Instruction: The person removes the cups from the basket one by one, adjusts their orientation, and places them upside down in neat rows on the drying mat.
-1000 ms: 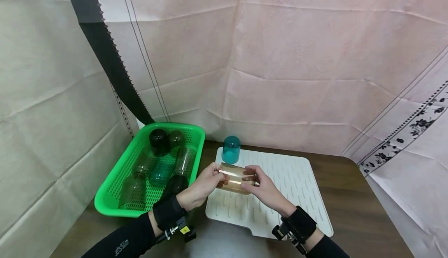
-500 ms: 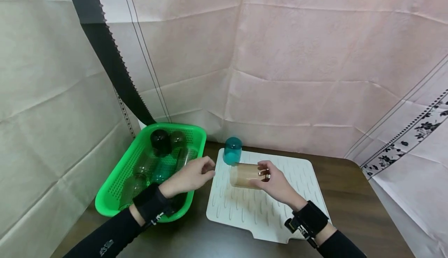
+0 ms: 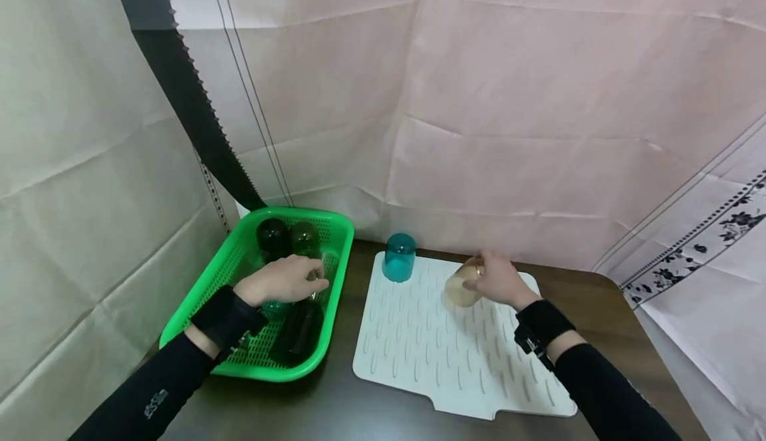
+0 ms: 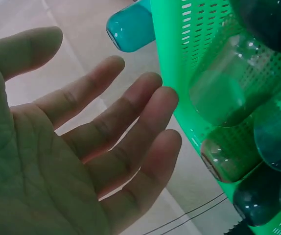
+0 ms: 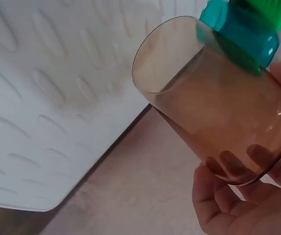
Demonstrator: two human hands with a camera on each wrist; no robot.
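My right hand [image 3: 501, 281] grips a transparent amber tumbler [image 3: 459, 289] by its base end, over the back of the white ridged drying mat [image 3: 431, 354]. In the right wrist view the amber tumbler [image 5: 223, 117] is tilted, its open rim facing the mat, with fingers and thumb around the closed end. My left hand [image 3: 287, 280] hovers over the green basket [image 3: 343, 268], holding nothing; its fingers [image 4: 140, 127] are loosely bent and spread in the left wrist view. Below it lie several tumblers, among them a dark one [image 3: 299, 331] and a clear one [image 4: 223, 93].
A blue tumbler [image 3: 399, 258] stands upside down on the mat's back left corner. A black tumbler [image 3: 273, 238] and a greenish-grey one [image 3: 305, 236] sit at the basket's far end. Pale cloth [image 3: 509, 95] hangs behind the brown table [image 3: 598, 321].
My left hand has let go of the amber tumbler and moved left over the basket. My right hand has carried the tumbler right and back over the mat, tipping its rim downward.
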